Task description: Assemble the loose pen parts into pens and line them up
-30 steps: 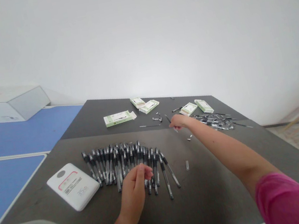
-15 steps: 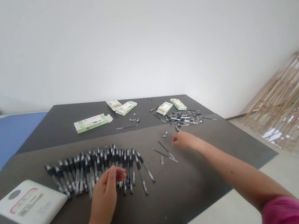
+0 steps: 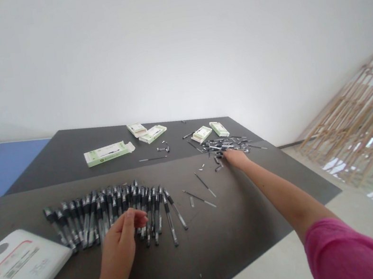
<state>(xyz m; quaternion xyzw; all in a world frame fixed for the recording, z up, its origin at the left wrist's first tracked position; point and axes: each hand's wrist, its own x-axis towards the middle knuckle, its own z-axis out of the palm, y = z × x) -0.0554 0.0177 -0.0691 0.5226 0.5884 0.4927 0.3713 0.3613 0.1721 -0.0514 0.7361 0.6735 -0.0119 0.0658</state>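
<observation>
I've got my right hand [image 3: 236, 157] at the pen-part pile [image 3: 227, 144] near the worktop's [image 3: 212, 245] right edge, left hand [image 3: 123, 239] curled by the pens [image 3: 103, 209], too bunched to count. Can't tell if either's gripping. Five boxes [image 3: 109, 153] farther back, decent room toward the near edge.

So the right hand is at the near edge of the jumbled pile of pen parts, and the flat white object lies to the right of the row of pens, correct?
Not quite: the head view shows the flat white object left of the row of pens. The right hand is at the jumbled pile's near edge.
</observation>
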